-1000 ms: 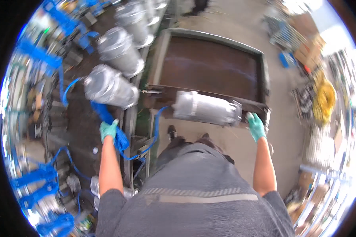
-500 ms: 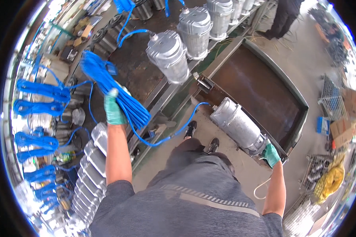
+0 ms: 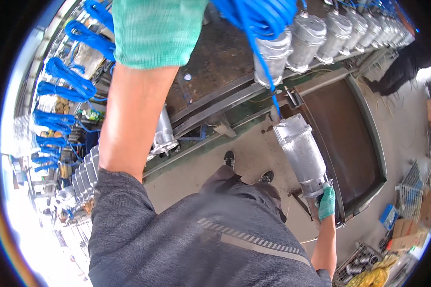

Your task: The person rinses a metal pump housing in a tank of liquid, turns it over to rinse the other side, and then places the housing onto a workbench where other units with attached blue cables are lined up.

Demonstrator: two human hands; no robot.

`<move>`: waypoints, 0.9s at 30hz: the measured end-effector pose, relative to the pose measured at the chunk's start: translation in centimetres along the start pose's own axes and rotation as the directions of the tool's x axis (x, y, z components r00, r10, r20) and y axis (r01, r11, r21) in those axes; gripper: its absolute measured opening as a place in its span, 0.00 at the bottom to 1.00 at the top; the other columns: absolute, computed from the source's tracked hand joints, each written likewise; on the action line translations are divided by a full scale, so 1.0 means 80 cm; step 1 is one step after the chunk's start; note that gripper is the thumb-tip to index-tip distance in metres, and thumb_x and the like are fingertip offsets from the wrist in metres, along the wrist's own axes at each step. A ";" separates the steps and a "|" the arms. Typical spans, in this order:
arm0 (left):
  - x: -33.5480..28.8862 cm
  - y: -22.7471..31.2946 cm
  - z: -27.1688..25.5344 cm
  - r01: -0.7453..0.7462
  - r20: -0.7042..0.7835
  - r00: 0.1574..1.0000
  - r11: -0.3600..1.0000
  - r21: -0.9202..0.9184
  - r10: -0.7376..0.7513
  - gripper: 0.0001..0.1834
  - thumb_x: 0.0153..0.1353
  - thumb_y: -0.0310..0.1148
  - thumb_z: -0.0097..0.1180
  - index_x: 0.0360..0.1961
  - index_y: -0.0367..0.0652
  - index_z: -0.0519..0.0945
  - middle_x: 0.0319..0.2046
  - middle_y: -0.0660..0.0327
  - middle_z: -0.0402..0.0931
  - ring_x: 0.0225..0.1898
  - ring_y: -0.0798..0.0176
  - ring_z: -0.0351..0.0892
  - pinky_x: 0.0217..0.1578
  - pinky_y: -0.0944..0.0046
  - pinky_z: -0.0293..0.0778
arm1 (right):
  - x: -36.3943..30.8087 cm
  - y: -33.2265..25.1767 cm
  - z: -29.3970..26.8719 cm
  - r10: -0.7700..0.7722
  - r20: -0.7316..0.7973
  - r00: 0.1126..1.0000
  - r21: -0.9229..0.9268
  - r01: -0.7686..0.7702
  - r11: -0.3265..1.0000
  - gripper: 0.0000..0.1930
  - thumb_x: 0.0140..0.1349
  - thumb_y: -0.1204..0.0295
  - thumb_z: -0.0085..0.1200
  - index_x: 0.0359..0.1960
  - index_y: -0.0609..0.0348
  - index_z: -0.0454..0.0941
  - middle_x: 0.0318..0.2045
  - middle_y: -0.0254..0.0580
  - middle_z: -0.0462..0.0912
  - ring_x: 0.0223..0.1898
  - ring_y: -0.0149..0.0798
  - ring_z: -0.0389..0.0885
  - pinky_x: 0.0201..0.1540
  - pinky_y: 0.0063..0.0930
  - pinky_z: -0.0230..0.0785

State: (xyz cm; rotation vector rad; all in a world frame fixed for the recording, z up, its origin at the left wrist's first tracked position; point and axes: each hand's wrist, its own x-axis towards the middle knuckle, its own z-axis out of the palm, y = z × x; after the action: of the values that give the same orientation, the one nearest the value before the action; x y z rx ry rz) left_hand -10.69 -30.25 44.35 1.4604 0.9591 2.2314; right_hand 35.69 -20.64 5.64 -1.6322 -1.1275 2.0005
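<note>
Silver pump (image 3: pixel 300 152) lies at three o'clock beside a brown tray (image 3: pixel 344 131), my right hand (image 3: pixel 326 203) curled round its near end at four. My left hand (image 3: pixel 157 34), at eleven, runs out of view, its grip impossible to tell; a blue cable coil (image 3: pixel 267 20) shows near twelve.

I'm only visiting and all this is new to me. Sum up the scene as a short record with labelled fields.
Left grip: green-gloved, close to the camera; fingers out of frame, hold unclear
Right grip: green-gloved, at the lower end of a silver cylinder
Cable: blue cable from a coiled bundle to the cylinder's upper end
Beside cylinder: brown-floored metal tray
Bench: upright cylinders along its edge
Far left: more blue coils
Lower right: cardboard boxes
</note>
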 end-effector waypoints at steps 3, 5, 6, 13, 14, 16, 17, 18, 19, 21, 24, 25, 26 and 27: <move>0.020 0.053 -0.010 -0.015 0.047 0.999 0.997 0.081 0.011 0.08 0.74 0.37 0.57 0.40 0.44 0.82 0.32 0.62 0.86 0.36 0.63 0.88 0.46 0.60 0.83 | 0.000 0.000 0.074 -0.031 0.166 0.986 -0.004 0.032 0.999 0.17 0.73 0.60 0.48 0.54 0.55 0.80 0.41 0.33 0.84 0.37 0.28 0.80 0.36 0.25 0.74; 0.024 0.050 -0.036 -0.026 0.050 0.998 0.998 0.057 0.023 0.07 0.73 0.36 0.58 0.42 0.45 0.82 0.33 0.63 0.85 0.36 0.65 0.87 0.44 0.62 0.83 | 0.020 0.025 0.133 -0.068 0.160 0.985 -0.047 0.077 0.996 0.16 0.75 0.59 0.47 0.52 0.54 0.80 0.34 0.30 0.82 0.31 0.26 0.78 0.30 0.23 0.71; 0.020 0.086 -0.039 -0.034 0.035 0.999 0.990 0.135 0.029 0.06 0.72 0.35 0.59 0.43 0.45 0.81 0.33 0.64 0.84 0.35 0.65 0.86 0.43 0.62 0.83 | 0.022 0.038 0.188 -0.022 0.291 0.956 -0.009 0.026 1.000 0.16 0.75 0.58 0.46 0.51 0.53 0.80 0.32 0.30 0.80 0.29 0.26 0.76 0.27 0.24 0.69; 0.024 0.106 -0.127 -0.085 0.028 0.996 0.986 0.143 0.082 0.09 0.68 0.32 0.64 0.48 0.47 0.80 0.33 0.68 0.80 0.33 0.69 0.83 0.36 0.66 0.84 | 0.020 0.054 0.475 0.096 0.509 0.856 0.086 -0.161 0.983 0.16 0.75 0.52 0.48 0.45 0.50 0.77 0.27 0.37 0.81 0.23 0.36 0.80 0.23 0.35 0.75; 0.023 0.106 -0.144 -0.092 0.024 0.996 0.985 0.143 0.090 0.10 0.68 0.31 0.64 0.49 0.47 0.80 0.33 0.69 0.79 0.33 0.70 0.82 0.35 0.67 0.84 | 0.019 0.053 0.505 0.139 0.518 0.844 0.099 -0.220 0.970 0.16 0.75 0.53 0.49 0.44 0.51 0.76 0.27 0.38 0.81 0.22 0.38 0.80 0.23 0.38 0.75; 0.023 0.109 -0.172 -0.108 0.019 0.994 0.985 0.136 0.107 0.13 0.67 0.30 0.66 0.50 0.47 0.80 0.33 0.70 0.78 0.32 0.71 0.81 0.33 0.68 0.84 | 0.019 0.055 0.554 0.146 0.566 0.812 0.111 -0.250 0.962 0.15 0.76 0.52 0.49 0.47 0.49 0.74 0.29 0.36 0.80 0.24 0.36 0.80 0.25 0.37 0.79; 0.021 0.107 -0.193 -0.110 0.006 0.994 0.983 0.149 0.110 0.14 0.66 0.30 0.66 0.51 0.47 0.79 0.33 0.71 0.77 0.32 0.72 0.80 0.32 0.69 0.84 | 0.016 0.056 0.577 0.162 0.585 0.795 0.091 -0.263 0.961 0.14 0.76 0.52 0.48 0.50 0.46 0.72 0.30 0.33 0.79 0.25 0.33 0.79 0.24 0.34 0.80; 0.016 0.109 -0.208 -0.123 0.026 0.992 0.985 0.125 0.121 0.14 0.66 0.30 0.67 0.51 0.47 0.79 0.34 0.70 0.78 0.33 0.72 0.81 0.32 0.69 0.84 | 0.012 0.060 0.596 0.169 0.585 0.793 0.098 -0.276 0.956 0.15 0.76 0.51 0.49 0.51 0.45 0.71 0.30 0.32 0.78 0.25 0.33 0.79 0.26 0.34 0.81; 0.014 0.105 -0.231 -0.143 0.033 0.990 0.974 0.173 0.139 0.15 0.66 0.30 0.67 0.51 0.48 0.79 0.35 0.70 0.78 0.34 0.71 0.81 0.33 0.68 0.84 | 0.014 0.070 0.613 0.164 0.578 0.799 0.102 -0.271 0.957 0.15 0.75 0.50 0.50 0.51 0.43 0.71 0.30 0.32 0.77 0.26 0.33 0.79 0.28 0.34 0.82; 0.002 0.106 -0.283 -0.174 0.032 0.985 0.941 0.292 0.172 0.15 0.66 0.30 0.68 0.50 0.48 0.78 0.35 0.69 0.78 0.36 0.70 0.81 0.36 0.66 0.84 | -0.007 0.080 0.642 0.184 0.518 0.835 0.067 -0.254 0.965 0.15 0.75 0.50 0.52 0.52 0.43 0.71 0.30 0.32 0.77 0.28 0.32 0.80 0.33 0.34 0.83; -0.025 0.096 -0.297 -0.060 -0.168 0.980 0.957 0.285 0.111 0.14 0.66 0.30 0.68 0.49 0.49 0.77 0.35 0.68 0.80 0.39 0.67 0.83 0.43 0.61 0.84 | 0.000 0.066 0.637 0.130 0.512 0.849 0.123 -0.223 0.967 0.16 0.74 0.51 0.54 0.54 0.43 0.70 0.34 0.33 0.78 0.31 0.33 0.81 0.38 0.35 0.84; -0.032 0.109 -0.298 -0.022 -0.184 0.981 0.973 0.229 0.066 0.14 0.66 0.30 0.68 0.49 0.48 0.77 0.36 0.68 0.80 0.40 0.67 0.83 0.43 0.61 0.84 | -0.007 0.072 0.638 0.124 0.512 0.850 0.132 -0.221 0.966 0.17 0.74 0.52 0.55 0.55 0.43 0.69 0.37 0.33 0.78 0.33 0.33 0.81 0.39 0.35 0.84; -0.036 0.120 -0.303 0.011 -0.197 0.980 0.985 0.174 0.024 0.14 0.66 0.30 0.68 0.49 0.48 0.77 0.36 0.67 0.81 0.41 0.67 0.84 0.43 0.61 0.84 | -0.011 0.077 0.642 0.115 0.515 0.849 0.140 -0.216 0.966 0.17 0.73 0.52 0.55 0.55 0.44 0.69 0.39 0.34 0.79 0.35 0.34 0.82 0.40 0.36 0.84; -0.037 0.127 -0.306 0.016 -0.168 0.986 0.988 0.152 0.010 0.14 0.66 0.31 0.68 0.48 0.48 0.77 0.36 0.67 0.81 0.40 0.67 0.84 0.42 0.61 0.84 | -0.014 0.081 0.644 0.105 0.515 0.851 0.151 -0.211 0.966 0.18 0.73 0.53 0.56 0.56 0.44 0.68 0.41 0.34 0.79 0.37 0.34 0.82 0.40 0.36 0.85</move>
State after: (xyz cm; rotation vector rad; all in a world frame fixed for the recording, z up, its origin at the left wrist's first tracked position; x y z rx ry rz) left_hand -30.28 -48.33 42.85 1.3460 1.2087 2.3543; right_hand -10.40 -44.55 3.35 -1.1577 -0.9183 2.6550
